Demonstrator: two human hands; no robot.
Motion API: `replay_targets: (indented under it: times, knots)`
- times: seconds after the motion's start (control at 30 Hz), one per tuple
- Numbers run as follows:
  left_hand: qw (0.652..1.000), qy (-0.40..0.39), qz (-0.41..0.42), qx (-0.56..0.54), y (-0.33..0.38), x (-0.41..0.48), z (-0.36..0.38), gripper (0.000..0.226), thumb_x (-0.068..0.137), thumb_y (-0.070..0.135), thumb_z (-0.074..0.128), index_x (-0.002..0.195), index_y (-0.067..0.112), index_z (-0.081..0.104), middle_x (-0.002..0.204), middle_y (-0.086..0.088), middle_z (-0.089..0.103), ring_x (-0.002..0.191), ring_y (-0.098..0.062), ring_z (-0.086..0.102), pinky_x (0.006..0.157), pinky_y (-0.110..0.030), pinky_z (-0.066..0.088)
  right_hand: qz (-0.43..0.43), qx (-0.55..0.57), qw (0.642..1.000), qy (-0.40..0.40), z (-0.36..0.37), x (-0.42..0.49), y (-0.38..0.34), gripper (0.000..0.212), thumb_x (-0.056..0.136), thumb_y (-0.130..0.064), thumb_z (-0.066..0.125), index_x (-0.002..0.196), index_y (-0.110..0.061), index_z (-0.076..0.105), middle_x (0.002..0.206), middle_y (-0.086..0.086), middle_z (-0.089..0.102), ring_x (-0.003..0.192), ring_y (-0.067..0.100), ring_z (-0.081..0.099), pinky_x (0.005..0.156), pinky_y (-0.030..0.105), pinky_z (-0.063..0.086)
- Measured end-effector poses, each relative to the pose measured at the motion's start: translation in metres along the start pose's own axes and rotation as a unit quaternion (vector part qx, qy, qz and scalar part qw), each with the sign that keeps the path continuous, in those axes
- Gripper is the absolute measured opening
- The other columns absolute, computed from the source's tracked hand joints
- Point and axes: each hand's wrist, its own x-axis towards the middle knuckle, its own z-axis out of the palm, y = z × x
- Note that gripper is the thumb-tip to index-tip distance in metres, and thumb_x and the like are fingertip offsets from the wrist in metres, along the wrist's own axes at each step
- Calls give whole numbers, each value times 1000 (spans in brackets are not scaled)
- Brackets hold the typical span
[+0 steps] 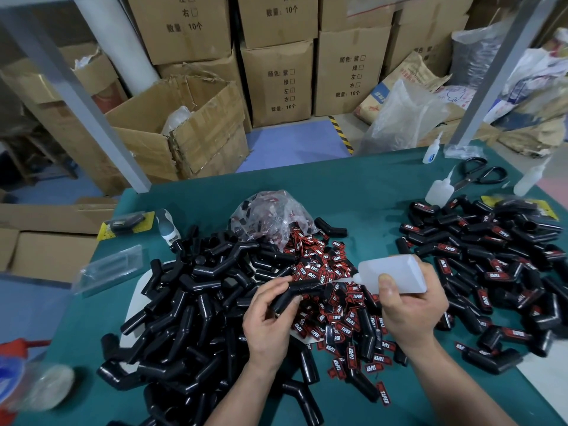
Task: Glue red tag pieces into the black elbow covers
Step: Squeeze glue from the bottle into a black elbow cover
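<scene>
Head view: left hand [270, 318] is gripping a black elbow cover [299, 295] mid-bend over the tag pile [335, 305]; right hand [408, 305] is squeezing the glue bottle [392, 273]. Cover looks light, stiff, slick.

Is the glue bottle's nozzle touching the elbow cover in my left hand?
Cannot tell. In the head view, the glue bottle points its nozzle at the elbow cover, but the pale tip blurs there.
</scene>
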Motion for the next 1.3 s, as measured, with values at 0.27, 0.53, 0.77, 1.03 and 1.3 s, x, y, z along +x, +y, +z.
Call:
replay_targets:
  times: [0.27,0.53,0.77,1.03,1.3]
  knots:
    - [1000,0,-9,15,4,0,0,38,85,19,81,117,38,74,118,10,74,111,-20,71,99,-30,55,-12,-1,1000,-9,2,-3,1,34,91,-55,66,99,-23,59,95,-32,63,76,-9,58,68,6,43]
    - [999,-9,-31,16,5,-2,0,34,84,18,81,114,32,75,118,7,73,111,-23,71,97,-39,57,-15,7,1000,-7,3,-2,-1,32,91,-55,66,101,-26,58,95,-31,63,75,-8,59,65,9,45]
    - [999,-26,-34,18,3,-3,0,35,82,8,84,111,24,76,116,4,74,111,-23,71,99,-30,54,-18,9,1000,-13,3,-3,1,31,91,-54,66,99,-25,58,95,-31,62,76,-6,59,64,10,45]
    - [999,-23,-35,31,1,-3,0,36,80,4,83,111,20,77,115,8,74,110,-18,71,99,-24,52,-26,4,1000,-12,3,-3,2,30,93,-52,65,101,-24,59,97,-32,62,77,-8,59,67,7,44]
    - [999,-13,-46,17,3,-2,0,33,82,17,82,113,28,76,116,8,74,111,-18,71,99,-25,53,-21,17,1000,-6,0,1,1,22,92,-54,66,101,-35,60,95,-32,63,76,-9,59,67,7,44]
